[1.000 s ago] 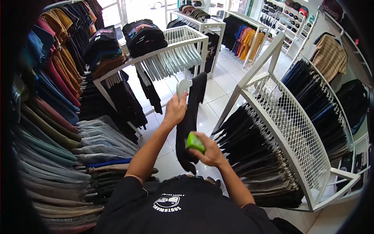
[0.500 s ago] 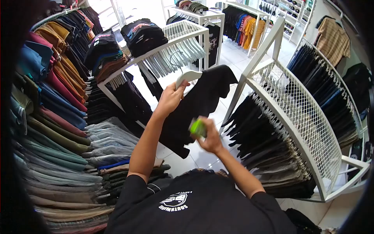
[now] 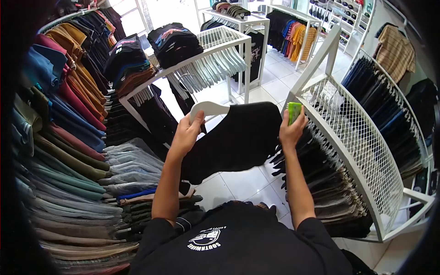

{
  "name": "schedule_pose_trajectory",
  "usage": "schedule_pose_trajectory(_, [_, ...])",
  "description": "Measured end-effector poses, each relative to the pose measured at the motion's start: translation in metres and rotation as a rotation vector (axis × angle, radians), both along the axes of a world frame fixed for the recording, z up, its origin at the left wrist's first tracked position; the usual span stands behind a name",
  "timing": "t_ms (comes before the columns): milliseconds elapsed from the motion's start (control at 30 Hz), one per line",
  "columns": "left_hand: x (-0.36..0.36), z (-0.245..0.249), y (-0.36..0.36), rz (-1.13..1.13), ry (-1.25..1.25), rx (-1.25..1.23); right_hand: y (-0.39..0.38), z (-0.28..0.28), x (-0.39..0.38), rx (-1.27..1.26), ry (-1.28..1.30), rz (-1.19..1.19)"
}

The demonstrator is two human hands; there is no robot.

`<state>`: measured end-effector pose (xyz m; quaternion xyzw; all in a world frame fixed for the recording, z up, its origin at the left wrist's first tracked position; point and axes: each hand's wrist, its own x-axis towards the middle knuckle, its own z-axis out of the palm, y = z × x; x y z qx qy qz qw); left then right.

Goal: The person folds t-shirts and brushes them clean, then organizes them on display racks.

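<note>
We see the left hand (image 3: 187, 133) gripping a white hanger (image 3: 208, 108) bearing a black garment (image 3: 238, 137); the right hand (image 3: 291, 130), at its far edge, clasps a green object (image 3: 294, 111).

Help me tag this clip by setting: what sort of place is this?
Most likely a clothing shop: rows of hung shirts line the left, a white wire-mesh rack holds dark garments, folded T-shirts lie stacked behind, and the left hand holds a black garment on a white hanger.

The garment (image 3: 238, 137) hangs between left-hand clothes (image 3: 68, 137) and right-hand rack (image 3: 362, 137).
</note>
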<state>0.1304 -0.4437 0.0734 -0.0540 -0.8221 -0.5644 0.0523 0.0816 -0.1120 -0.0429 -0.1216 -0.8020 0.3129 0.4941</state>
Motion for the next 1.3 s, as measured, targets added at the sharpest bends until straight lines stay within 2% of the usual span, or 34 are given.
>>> schedule_pose_trajectory(67, [0.001, -0.003, 0.001, -0.022, -0.068, 0.052, -0.034, 0.042, 0.034, -0.074, 0.029, 0.221])
schedule_pose_trajectory(100, [0.002, -0.006, 0.004, -0.05, -0.061, 0.055, -0.05, 0.053, 0.047, 0.002, 0.035, 0.341])
schedule_pose_trajectory(133, [0.002, -0.007, 0.008, -0.082, -0.048, 0.057, -0.06, 0.051, 0.051, 0.184, 0.1, 0.394])
schedule_pose_trajectory(200, [0.006, -0.002, 0.015, -0.111, -0.046, 0.049, -0.076, 0.054, 0.065, 0.212, -0.036, 0.557])
schedule_pose_trajectory(267, [0.01, -0.002, 0.017, -0.136, -0.044, 0.041, -0.06, 0.041, 0.05, 0.247, 0.052, 0.39])
schedule_pose_trajectory(333, [0.013, -0.006, 0.01, -0.095, 0.041, 0.071, -0.029, 0.016, 0.026, 0.003, -0.006, 0.173])
schedule_pose_trajectory(400, [0.017, -0.011, 0.001, -0.079, 0.023, 0.06, 0.015, -0.015, 0.016, -0.142, -0.265, 0.038])
schedule_pose_trajectory(467, [0.019, -0.014, -0.001, -0.078, 0.044, 0.067, 0.019, 0.002, 0.032, -0.117, -0.119, 0.021])
schedule_pose_trajectory(567, [0.02, -0.018, 0.011, -0.11, 0.026, 0.001, -0.032, 0.06, 0.069, -0.034, -0.028, 0.317])
schedule_pose_trajectory(600, [0.018, -0.019, 0.018, -0.12, 0.053, -0.031, -0.047, 0.067, 0.076, 0.098, 0.003, 0.407])
schedule_pose_trajectory(667, [0.018, -0.02, 0.029, -0.135, 0.07, -0.044, -0.071, 0.077, 0.091, 0.208, -0.072, 0.506])
schedule_pose_trajectory(733, [0.026, -0.012, 0.036, -0.107, 0.188, -0.087, -0.06, 0.059, 0.084, 0.101, -0.098, 0.461])
schedule_pose_trajectory(800, [0.032, -0.01, 0.032, -0.072, 0.155, -0.111, -0.025, 0.024, 0.057, -0.005, -0.127, 0.214])
schedule_pose_trajectory(867, [0.036, -0.021, 0.024, -0.023, 0.216, -0.13, 0.019, -0.015, 0.037, -0.159, -0.43, 0.037])
schedule_pose_trajectory(933, [0.038, -0.026, 0.02, -0.013, 0.25, -0.104, 0.024, -0.006, 0.049, -0.156, -0.306, 0.034])
schedule_pose_trajectory(1000, [0.045, -0.023, 0.019, -0.079, 0.229, -0.214, 0.006, 0.021, 0.065, -0.073, -0.122, 0.182])
schedule_pose_trajectory(1067, [0.047, -0.02, 0.024, -0.087, 0.212, -0.265, -0.03, 0.06, 0.09, -0.032, -0.062, 0.388])
schedule_pose_trajectory(1133, [0.047, -0.022, 0.027, -0.102, 0.289, -0.288, -0.056, 0.076, 0.105, 0.051, -0.115, 0.586])
schedule_pose_trajectory(1200, [0.05, -0.021, 0.024, -0.094, 0.317, -0.32, -0.057, 0.063, 0.102, 0.103, -0.192, 0.585])
schedule_pose_trajectory(1267, [0.051, -0.024, 0.014, -0.049, 0.479, -0.408, -0.031, 0.029, 0.074, 0.043, -0.13, 0.417])
schedule_pose_trajectory(1300, [0.055, -0.023, 0.01, -0.038, 0.481, -0.405, -0.011, 0.009, 0.06, -0.042, -0.202, 0.281])
